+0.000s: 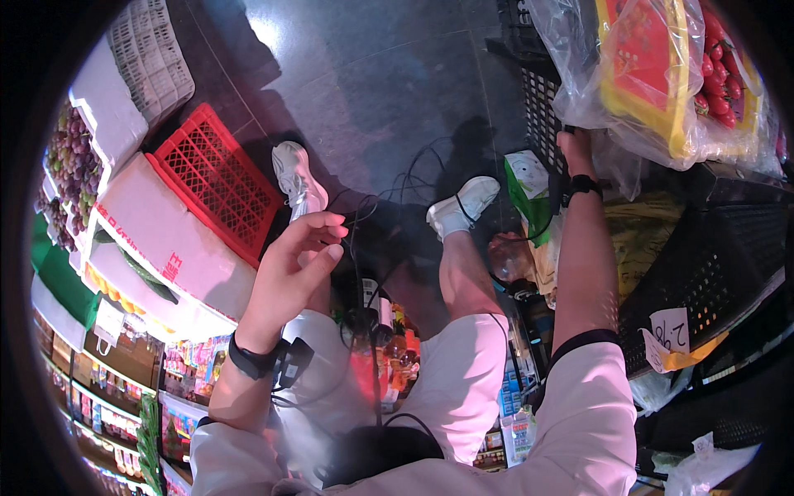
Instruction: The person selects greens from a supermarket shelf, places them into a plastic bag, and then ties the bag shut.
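Observation:
My left hand (288,266) is raised in front of my left leg, fingers loosely bent and apart, with nothing held. A dark band circles that wrist. My right hand (575,150) reaches down at the right with curled fingers, beside a black perforated plastic crate (541,105). Something small and dark shows at its fingertips; whether I grip it is unclear. Clear plastic wrap (580,93) hangs close to this hand. It covers a yellow-rimmed tray (681,111) and small red tomatoes (719,80).
At left, a red plastic crate (217,180) leans by white foam boxes (167,248), with grapes (74,167) behind. Dark cables (403,180) trail across the tiled floor (372,105) around my shoes. Right of my leg stands a green and white bag (527,186). A price card (670,328) marks the black display rack (701,285).

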A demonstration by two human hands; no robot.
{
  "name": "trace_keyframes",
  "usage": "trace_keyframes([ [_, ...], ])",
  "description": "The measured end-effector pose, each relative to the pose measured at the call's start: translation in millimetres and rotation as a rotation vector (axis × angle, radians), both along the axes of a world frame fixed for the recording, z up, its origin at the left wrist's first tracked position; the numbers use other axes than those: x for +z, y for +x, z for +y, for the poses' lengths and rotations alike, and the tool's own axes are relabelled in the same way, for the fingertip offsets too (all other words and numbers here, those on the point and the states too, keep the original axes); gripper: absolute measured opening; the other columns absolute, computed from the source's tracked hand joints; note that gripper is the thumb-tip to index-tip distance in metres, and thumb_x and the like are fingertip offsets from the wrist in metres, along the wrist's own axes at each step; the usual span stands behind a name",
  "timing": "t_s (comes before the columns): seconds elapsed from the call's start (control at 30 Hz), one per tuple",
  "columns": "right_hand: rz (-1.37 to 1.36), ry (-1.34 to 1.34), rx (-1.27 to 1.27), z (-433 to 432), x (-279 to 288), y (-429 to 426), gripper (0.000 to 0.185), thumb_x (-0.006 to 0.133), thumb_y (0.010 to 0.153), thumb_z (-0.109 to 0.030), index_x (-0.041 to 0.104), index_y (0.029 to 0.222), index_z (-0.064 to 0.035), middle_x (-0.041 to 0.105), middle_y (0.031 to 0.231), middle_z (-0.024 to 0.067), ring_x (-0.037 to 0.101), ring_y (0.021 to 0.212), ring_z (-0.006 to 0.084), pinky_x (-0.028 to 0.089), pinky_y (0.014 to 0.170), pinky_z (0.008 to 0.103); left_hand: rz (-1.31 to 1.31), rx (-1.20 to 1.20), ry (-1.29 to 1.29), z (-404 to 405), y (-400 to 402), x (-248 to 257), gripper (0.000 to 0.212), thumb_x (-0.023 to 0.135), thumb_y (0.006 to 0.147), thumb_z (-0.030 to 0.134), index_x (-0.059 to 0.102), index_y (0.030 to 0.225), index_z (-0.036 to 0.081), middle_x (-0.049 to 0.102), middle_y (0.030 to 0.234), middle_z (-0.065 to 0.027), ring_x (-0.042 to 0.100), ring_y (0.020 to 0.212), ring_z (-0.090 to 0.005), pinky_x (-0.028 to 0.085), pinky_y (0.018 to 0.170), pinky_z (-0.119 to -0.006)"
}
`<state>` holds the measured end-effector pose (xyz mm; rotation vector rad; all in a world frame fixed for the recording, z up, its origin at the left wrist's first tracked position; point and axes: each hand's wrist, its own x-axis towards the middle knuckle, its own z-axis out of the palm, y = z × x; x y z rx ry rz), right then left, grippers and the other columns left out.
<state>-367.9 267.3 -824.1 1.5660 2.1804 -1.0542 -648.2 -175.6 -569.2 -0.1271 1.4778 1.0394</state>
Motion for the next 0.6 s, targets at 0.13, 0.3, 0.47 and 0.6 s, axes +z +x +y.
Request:
trace_keyframes([
  [0.13,-0.002,0.074,0.023,9.0,-13.3,-4.8,0.05,0.062,0.062,-0.014,0.061,0.108,0.0053,0.065,0.104,0.0228,0.057,0.106,0.0395,0.045,0.091,0.0381,0.02,0.002,0.01,-6.8,5.3,-4.4,0.034,0.06,0.089,0.003,0.055,0.123,0.002,0.062,0.11,-0.005,0.057,0.1,-0.0119,0.044,0.09,-0.027],
  [0.3,-0.284,0.016,-0.07,13.0,0.6,-3.4,0.037,0.064,0.068,-0.026,0.067,0.085,0.0069,0.068,0.08,0.0247,0.065,0.092,0.042,0.048,0.083,0.0449,0.013,0.002,0.017,-10.6,14.5,-1.5,0.033,0.061,0.089,0.003,0.056,0.122,0.002,0.062,0.11,-0.0054,0.058,0.1,-0.0119,0.045,0.089,-0.027],
  [0.47,-0.289,0.391,0.193,-42.5,14.1,2.9,0.059,0.068,0.075,-0.031,0.049,0.12,0.0022,0.06,0.114,0.0275,0.059,0.102,0.0447,0.047,0.091,0.0493,0.016,0.005,0.002,-11.6,20.7,10.8,0.031,0.061,0.09,0.003,0.057,0.12,0.002,0.062,0.107,-0.0045,0.059,0.098,-0.0111,0.046,0.086,-0.025],
  [0.6,-0.214,0.51,0.33,-45.2,21.2,2.8,0.052,0.068,0.074,-0.03,0.053,0.113,0.0011,0.061,0.111,0.0272,0.06,0.101,0.0439,0.047,0.09,0.0476,0.002,0.014,-0.001,-11.0,12.4,14.3,0.029,0.062,0.09,0.003,0.057,0.119,0.002,0.062,0.105,-0.0026,0.058,0.095,-0.0094,0.046,0.084,-0.024],
])
